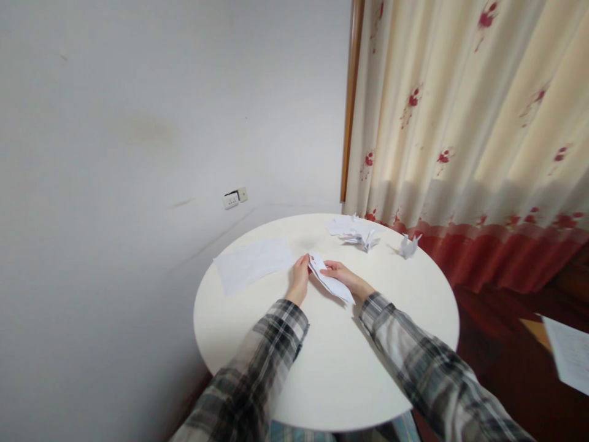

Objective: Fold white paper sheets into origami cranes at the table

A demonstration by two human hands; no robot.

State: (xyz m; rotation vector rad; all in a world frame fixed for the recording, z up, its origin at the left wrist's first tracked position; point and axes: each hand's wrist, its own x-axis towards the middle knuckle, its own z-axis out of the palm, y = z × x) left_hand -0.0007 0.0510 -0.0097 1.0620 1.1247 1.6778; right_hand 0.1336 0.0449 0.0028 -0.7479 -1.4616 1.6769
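Observation:
A long strip of folded white paper point(337, 288) with small red marks near its far end is held slantwise above the table. My left hand point(300, 277) pinches the far left end, its fingers partly hidden behind the paper. My right hand point(344, 275) grips the right edge near the middle, thumb on top and the other fingers underneath or out of sight. The near end of the strip points down to the right, its layers slightly apart.
A round white table point(335, 380) stands against the wall. Flat paper sheets point(253, 261) lie at its left. Folded paper shapes point(363, 239) sit at the back, and another paper shape point(408, 246) stands near the right edge. A curtain point(460, 123) hangs behind.

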